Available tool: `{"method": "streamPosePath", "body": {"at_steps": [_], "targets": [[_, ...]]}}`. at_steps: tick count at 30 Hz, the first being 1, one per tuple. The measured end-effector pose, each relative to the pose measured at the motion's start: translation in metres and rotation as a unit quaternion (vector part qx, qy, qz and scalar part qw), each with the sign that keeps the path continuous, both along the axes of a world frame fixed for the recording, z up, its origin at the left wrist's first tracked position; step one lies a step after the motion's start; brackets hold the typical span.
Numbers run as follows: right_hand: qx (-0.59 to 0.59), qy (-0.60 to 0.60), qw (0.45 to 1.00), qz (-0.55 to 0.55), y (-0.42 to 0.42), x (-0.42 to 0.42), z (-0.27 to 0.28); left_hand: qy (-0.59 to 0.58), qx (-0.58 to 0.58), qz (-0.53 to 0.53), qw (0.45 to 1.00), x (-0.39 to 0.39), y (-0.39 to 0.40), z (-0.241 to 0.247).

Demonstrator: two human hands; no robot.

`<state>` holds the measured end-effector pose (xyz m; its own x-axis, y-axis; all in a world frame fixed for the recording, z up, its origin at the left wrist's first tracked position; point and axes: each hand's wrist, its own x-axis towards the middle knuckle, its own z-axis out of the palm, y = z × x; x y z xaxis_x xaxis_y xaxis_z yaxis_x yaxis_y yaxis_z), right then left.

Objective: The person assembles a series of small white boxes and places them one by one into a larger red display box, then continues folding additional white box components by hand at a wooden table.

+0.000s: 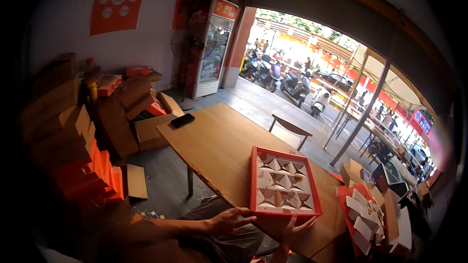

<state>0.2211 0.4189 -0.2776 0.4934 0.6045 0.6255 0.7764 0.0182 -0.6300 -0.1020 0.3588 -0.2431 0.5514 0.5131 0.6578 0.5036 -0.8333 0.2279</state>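
Note:
A red cardboard box [253, 186] lies on the wooden table [219, 138], near the edge closest to me. Inside it, a white patterned divider [273, 193] forms several compartments with folded, pointed flaps. My left hand [231, 221] is at the box's near left corner, fingers apart and holding nothing; whether a fingertip touches the box is unclear. Against the near wall rests my right hand [297, 229], thumb and fingers spread along it. Part of that hand is in shadow.
A black phone [182, 120] lies at the table's far left corner. White cardboard pieces [365, 215] pile up at right. Stacked orange-red boxes [106, 179] and open cartons [151, 131] crowd the left. A chair [290, 131] stands behind the table, with parked scooters [296, 84] outside.

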Motion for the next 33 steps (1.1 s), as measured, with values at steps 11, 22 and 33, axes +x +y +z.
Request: {"method": "streamPosePath", "body": {"at_steps": [11,22,33], "targets": [[-0.046,0.014,0.993,0.106,-0.001,-0.035,0.023,-0.088,-0.009,0.06,0.994,-0.043,0.072,0.029],[-0.091,0.101,0.977,0.164,-0.007,-0.025,0.034,-0.201,0.046,0.061,0.977,-0.04,0.182,0.192],[-0.128,0.149,0.937,0.288,0.011,-0.01,0.039,-0.287,-0.434,0.156,0.84,-0.139,0.245,0.023]]}}
